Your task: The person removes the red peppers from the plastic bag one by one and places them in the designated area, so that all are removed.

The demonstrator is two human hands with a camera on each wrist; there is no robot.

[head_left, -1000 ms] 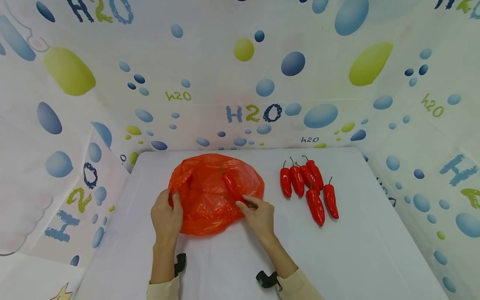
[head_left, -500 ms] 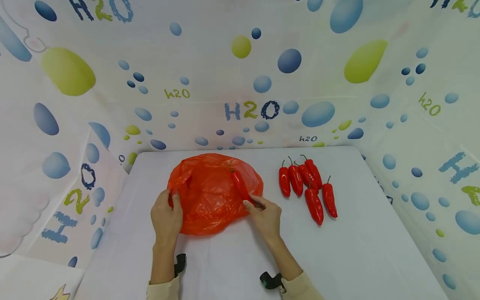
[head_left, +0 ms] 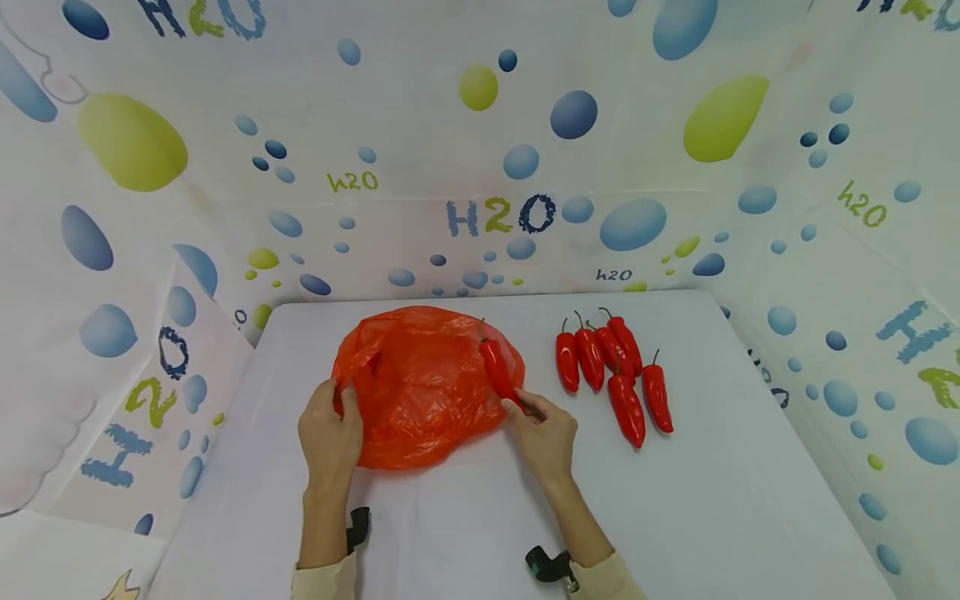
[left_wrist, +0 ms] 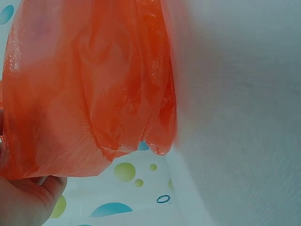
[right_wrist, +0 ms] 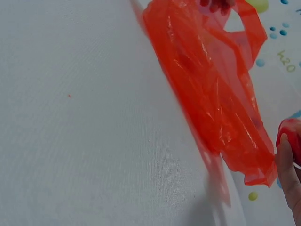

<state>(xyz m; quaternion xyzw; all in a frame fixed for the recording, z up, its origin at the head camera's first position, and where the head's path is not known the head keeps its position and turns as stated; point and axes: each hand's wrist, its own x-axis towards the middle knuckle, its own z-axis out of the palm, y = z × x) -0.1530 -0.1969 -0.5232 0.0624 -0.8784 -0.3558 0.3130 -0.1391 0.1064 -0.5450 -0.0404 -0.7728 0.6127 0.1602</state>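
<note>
A crumpled orange-red plastic bag lies on the white table, its mouth spread. My left hand grips the bag's left rim between thumb and fingers; the left wrist view shows the thin film hanging from that hand. My right hand pinches a red chili pepper by its lower tip, stem pointing up and away, over the right side of the bag. At the right edge of the right wrist view, a finger lies along the pepper. Whether the pepper touches the bag I cannot tell.
Several red chili peppers lie in a loose group on the table to the right of the bag. A patterned sheet hangs behind the table and along both sides. A dark wrist camera sits by each forearm.
My right hand has moved to the right with the pepper, from over the middle of the bag to its right side. My left hand keeps its grip on the bag's rim.
</note>
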